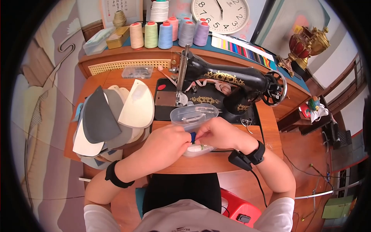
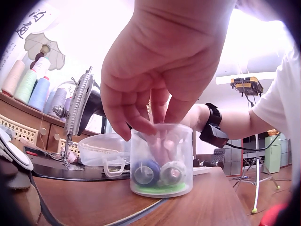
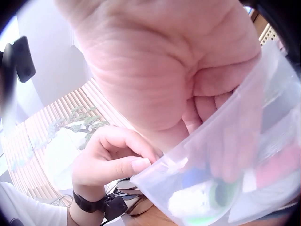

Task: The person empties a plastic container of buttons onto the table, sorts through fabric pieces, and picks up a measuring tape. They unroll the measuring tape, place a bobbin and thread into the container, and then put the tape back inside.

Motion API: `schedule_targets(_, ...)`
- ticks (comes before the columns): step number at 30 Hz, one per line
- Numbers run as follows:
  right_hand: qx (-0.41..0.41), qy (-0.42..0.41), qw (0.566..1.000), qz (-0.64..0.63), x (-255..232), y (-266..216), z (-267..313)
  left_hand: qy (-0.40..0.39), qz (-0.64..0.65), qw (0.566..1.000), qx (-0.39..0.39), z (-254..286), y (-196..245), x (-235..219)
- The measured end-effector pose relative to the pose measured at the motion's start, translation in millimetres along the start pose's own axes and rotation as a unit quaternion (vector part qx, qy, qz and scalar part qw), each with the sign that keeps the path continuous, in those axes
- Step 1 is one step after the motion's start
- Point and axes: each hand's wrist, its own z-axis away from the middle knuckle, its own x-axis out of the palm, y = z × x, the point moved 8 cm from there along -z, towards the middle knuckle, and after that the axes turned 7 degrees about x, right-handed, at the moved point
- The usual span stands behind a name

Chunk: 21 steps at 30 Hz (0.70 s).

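A clear plastic box stands on the wooden table in front of the sewing machine, holding a blue thread spool and a white thread spool above a green layer. At its rim, my left hand pinches the wall between thumb and fingers. My right hand reaches in from the other side, fingertips right beside the blue spool. The wall blurs those fingers, and I cannot tell whether they grip it. Behind the box lies its clear lid, which has a handle.
A black sewing machine stands just beyond the hands. To the left, grey and white curved fabric pieces are piled up. Several thread cones line the back shelf beside a colour card. A small parts case lies near the machine.
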Motion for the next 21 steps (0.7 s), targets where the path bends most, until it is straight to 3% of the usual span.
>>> schedule_targets(4,-0.030,0.074,0.997,0.006,-30,-16,9,0.026,-0.004,1.000,0.003,1,-1,-11)
schedule_targets(8,-0.004,0.115,0.989,-0.097,-57,-19,15,0.120,0.009,0.993,-0.019,-2,-19,-58)
schedule_targets(12,0.021,0.112,0.977,-0.183,-59,-11,14,0.043,-0.136,0.974,-0.174,-30,-97,-90)
schedule_targets(14,0.051,0.104,0.980,-0.163,-52,-6,13,-0.029,-0.252,0.934,-0.252,-32,-139,-85)
schedule_targets(15,0.023,0.106,0.979,-0.173,-49,-6,11,-0.026,-0.255,0.935,-0.247,-34,-144,-84)
schedule_targets(17,-0.004,0.113,0.978,-0.174,-46,-5,11,-0.120,-0.287,0.902,-0.301,-31,-163,-73)
schedule_targets(21,-0.042,0.135,0.983,-0.118,-46,-5,13,-0.141,-0.273,0.894,-0.328,-33,-192,-62)
